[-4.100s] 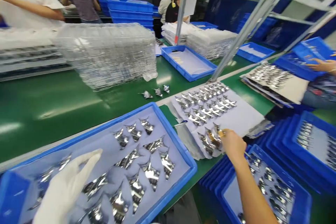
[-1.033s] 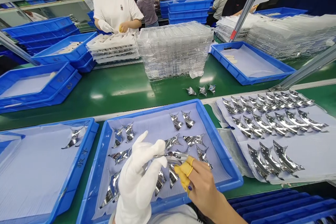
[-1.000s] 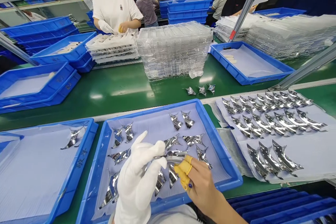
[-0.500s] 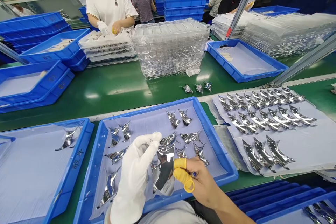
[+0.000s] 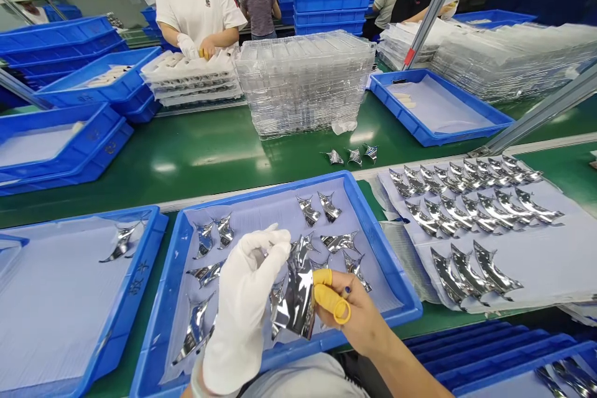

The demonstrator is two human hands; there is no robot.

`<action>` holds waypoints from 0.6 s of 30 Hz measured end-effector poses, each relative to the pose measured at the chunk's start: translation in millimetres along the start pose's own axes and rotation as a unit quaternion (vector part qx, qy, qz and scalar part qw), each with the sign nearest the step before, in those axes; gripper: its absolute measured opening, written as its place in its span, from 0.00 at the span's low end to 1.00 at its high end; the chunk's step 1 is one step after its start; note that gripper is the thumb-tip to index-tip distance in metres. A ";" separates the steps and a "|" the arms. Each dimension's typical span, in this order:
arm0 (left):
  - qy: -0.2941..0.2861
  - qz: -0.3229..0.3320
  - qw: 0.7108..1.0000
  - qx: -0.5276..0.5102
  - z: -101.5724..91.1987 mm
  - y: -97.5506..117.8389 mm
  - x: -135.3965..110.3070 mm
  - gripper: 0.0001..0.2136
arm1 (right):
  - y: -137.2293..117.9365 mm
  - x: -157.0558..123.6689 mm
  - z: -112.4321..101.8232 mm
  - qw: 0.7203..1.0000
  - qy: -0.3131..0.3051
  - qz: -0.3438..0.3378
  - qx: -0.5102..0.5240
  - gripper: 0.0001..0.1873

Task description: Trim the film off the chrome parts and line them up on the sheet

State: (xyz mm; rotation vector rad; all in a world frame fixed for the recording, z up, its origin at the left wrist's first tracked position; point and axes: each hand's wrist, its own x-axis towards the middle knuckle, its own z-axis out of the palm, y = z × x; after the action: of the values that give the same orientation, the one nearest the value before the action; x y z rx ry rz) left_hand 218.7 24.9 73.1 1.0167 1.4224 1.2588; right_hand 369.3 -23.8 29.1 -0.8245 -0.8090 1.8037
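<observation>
A curved, mirror-finish chrome part (image 5: pixel 296 301) hangs tilted above the blue tray (image 5: pixel 385 242). My right hand (image 5: pixel 352 305), with yellow finger cots on thumb and forefinger, pinches its right edge. A thin pen-like object with a dark blue end (image 5: pixel 346 291) pokes out between those fingers. My left hand (image 5: pixel 247 305) wears a white glove; its thumb and forefinger close at the part's upper left corner, though the exact contact is partly hidden. Around and beneath both hands, several similar chrome parts (image 5: pixel 339 242) lie on the tray's pale liner.
Right of the tray, rows of chrome parts (image 5: pixel 497 270) lie on a white sheet (image 5: pixel 555 255). Another blue tray (image 5: pixel 153 230) stands at left. Three small chrome pieces (image 5: pixel 354 156) sit beyond, before stacked clear plastic trays (image 5: pixel 303 87). A co-worker (image 5: pixel 198 6) works across the bench.
The chrome part has turned slightly in my hands, so its reflections differ. My right hand has shifted a little right and my left glove slightly right. Tray contents look the same.
</observation>
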 end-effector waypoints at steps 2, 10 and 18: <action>0.007 0.038 0.999 0.016 2.8 1.8 -0.3 0.08 | 1.6 2.3 -0.3 1.000 0.003 0.017 0.022 0.26; -0.025 0.054 0.998 0.029 -0.3 5.6 2.9 0.10 | 1.6 1.4 3.8 0.999 0.019 0.003 0.042 0.27; -0.108 -0.065 0.992 -0.009 -7.7 -2.2 7.8 0.14 | -4.2 -1.8 13.8 0.997 0.041 -0.019 0.067 0.25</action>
State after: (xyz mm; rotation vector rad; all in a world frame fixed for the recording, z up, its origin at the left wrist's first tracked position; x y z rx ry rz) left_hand 209.6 30.6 70.1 0.9994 1.2870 1.0325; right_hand 360.7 -26.4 40.5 -0.7843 -0.6397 1.7590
